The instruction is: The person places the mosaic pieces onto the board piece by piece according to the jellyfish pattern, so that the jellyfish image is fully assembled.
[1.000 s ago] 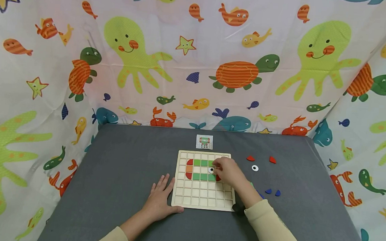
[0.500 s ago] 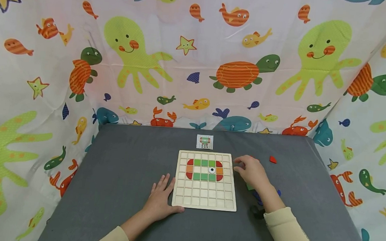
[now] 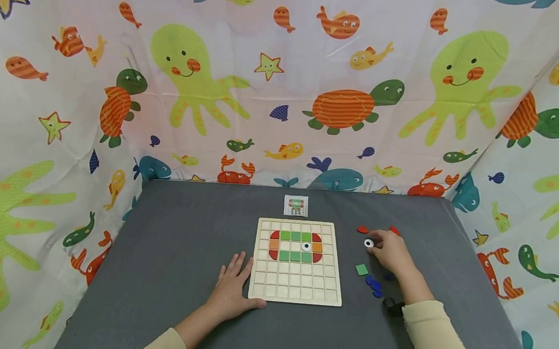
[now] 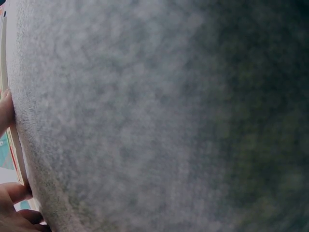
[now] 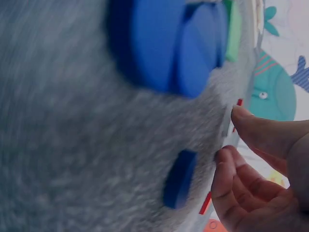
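Where the left hand (image 3: pixel 233 288) lies: nearest to me, fingers straight and spread, touching the left edge of the board (image 3: pixel 294 295) and gripping nothing; light, steady contact should keep the board from sliding
Blue pieces (image 3: pixel 375 285): grouped on the table (image 3: pixel 197 223), right of the board; the right wrist does well to pass above them
Green square (image 3: pixel 362 270): on the table, just beyond the blue group
Placed eye disc (image 3: pixel 306 247): in a board cell, directly beside the right-hand orange piece (image 3: pixel 317 247)
Right hand (image 3: pixel 393 255): at the loose eye disc (image 3: pixel 367 243), thumb and fingertips apart; whether they press its rim I cannot tell
Loose eye disc: appears flat on the table, right of the board; in my judgement best taken by opposite sides of the rim and kept level, face up
Red pieces (image 3: pixel 362 230): one just beyond the disc, another partly behind the hand; fingertips should avoid nudging either
Card (image 3: pixel 296 205): beyond the board's far edge, unobstructed
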`<action>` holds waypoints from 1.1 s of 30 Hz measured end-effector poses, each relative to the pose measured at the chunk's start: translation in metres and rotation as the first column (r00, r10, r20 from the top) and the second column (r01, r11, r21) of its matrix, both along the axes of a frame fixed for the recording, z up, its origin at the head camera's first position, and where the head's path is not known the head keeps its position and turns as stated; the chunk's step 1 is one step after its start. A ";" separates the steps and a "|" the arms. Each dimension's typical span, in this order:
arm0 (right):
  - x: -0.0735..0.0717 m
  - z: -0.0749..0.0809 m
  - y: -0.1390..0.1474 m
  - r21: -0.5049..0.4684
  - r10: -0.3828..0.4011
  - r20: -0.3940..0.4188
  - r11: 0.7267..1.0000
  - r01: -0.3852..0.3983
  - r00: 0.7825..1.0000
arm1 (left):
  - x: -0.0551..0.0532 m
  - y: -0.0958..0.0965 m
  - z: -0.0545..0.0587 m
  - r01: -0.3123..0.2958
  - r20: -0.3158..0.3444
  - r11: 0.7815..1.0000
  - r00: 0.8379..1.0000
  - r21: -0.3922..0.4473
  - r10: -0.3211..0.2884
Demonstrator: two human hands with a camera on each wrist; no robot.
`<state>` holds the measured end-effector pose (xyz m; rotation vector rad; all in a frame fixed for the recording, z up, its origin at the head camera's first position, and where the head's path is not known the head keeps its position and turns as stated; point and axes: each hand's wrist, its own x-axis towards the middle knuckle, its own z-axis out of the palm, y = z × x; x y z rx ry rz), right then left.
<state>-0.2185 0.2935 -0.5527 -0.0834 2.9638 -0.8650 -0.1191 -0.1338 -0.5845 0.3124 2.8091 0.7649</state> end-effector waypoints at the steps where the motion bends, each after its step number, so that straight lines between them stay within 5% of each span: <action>1: -0.001 -0.001 0.001 -0.002 0.002 0.004 1.000 -0.002 1.000 | 0.000 0.000 0.000 0.000 -0.002 1.000 1.000 0.005 0.000; 13: -0.008 -0.003 0.003 0.057 0.055 0.000 0.997 -0.055 0.998 | -0.001 -0.001 0.000 -0.003 -0.003 1.000 1.000 0.004 0.003; 33: 0.008 0.035 -0.061 0.017 0.117 -0.075 0.993 -0.116 0.990 | 0.001 -0.001 0.001 0.002 0.001 1.000 1.000 0.001 -0.002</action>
